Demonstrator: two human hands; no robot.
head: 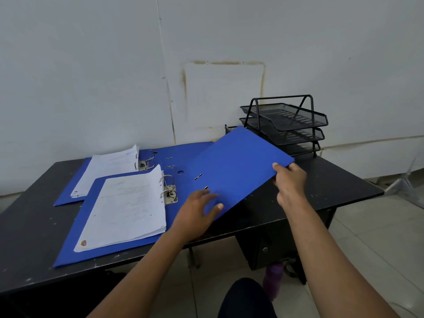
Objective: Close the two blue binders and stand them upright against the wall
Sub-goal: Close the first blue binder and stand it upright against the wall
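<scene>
Two blue binders lie open on a black table (pixel 321 193). The near binder (pixel 236 161) holds a stack of white paper (pixel 128 207) on its left half beside its metal rings (pixel 168 189). Its right cover is raised at a slant off the table. My right hand (pixel 290 180) grips the cover's far right edge. My left hand (pixel 199 212) holds the cover's near edge, thumb on top. The far binder (pixel 160 154) lies flat behind it, with paper (pixel 107 168) on its left side, partly covered by the near one. The wall (pixel 114 76) rises right behind the table.
A black three-tier mesh letter tray (pixel 286 125) stands at the table's back right corner, just behind the raised cover. A small dark object (pixel 228 129) sits left of it by the wall. Under the table are a drawer unit (pixel 268 249) and a purple bottle (pixel 273 278).
</scene>
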